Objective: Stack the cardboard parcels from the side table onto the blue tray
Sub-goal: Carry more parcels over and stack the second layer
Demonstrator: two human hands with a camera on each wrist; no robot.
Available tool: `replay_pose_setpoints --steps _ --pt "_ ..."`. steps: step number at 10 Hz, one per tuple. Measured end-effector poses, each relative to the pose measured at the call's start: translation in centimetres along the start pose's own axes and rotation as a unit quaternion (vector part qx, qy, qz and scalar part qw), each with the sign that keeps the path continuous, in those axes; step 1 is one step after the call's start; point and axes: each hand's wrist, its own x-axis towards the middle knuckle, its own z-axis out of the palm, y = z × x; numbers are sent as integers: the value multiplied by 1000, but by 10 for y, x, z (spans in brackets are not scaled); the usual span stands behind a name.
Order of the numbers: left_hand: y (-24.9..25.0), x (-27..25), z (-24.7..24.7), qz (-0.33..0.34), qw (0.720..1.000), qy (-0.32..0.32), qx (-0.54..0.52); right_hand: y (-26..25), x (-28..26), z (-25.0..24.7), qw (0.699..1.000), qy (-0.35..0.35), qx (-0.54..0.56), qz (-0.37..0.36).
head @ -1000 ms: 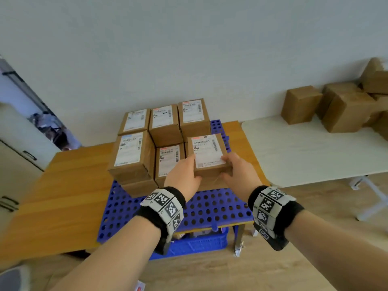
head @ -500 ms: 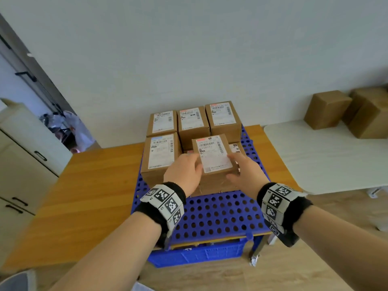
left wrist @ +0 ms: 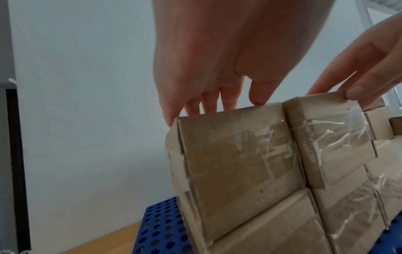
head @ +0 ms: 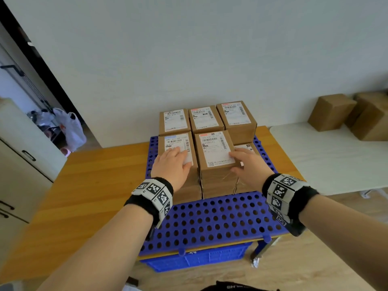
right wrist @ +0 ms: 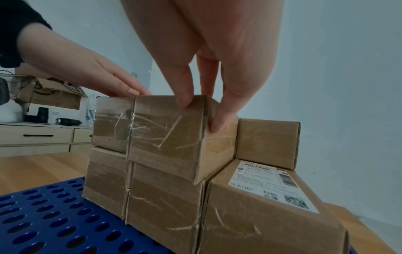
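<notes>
the parcel (head: 217, 151) you are placing sits in the upper layer of the stack, front row, middle, on the blue tray (head: 212, 217). its white label faces up and its long axis runs away from you, toward the wall. it rests on a lower parcel and presses against the left parcel (head: 177, 153) beside it. on its right there is no upper neighbour, only a low parcel (right wrist: 267, 202) one layer down, so that side is an open step.

your right hand (head: 248, 166) is on that open side and is the nearer one. its fingertips (right wrist: 185, 101) curl over the near right top corner and a digit presses the right face, so it pinches the parcel at that corner. your left hand (head: 172, 166) lies flat, fingers straight, on top of the left parcel, gripping nothing; it seems to steady the stack.

judging from this, the placing step is almost done, and the parcel lies just left of and below your right grip. the next move likely lifts that hand up and to the right, toward the plain boxes (head: 333, 111) on the white side table (head: 327, 156), well apart from the tray.
</notes>
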Motion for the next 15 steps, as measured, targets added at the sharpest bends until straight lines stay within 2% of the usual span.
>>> replay_pose_setpoints --steps 7,9,15 --pt "-2 0 3 10 1000 6 -10 -18 0 -10 996 -16 -87 -1" --pt "-2 1 4 7 1000 3 -9 -27 -2 -8 988 -4 -141 -56" --pt "-3 1 5 8 1000 -2 -11 -35 1 -5 992 -19 -111 -61"
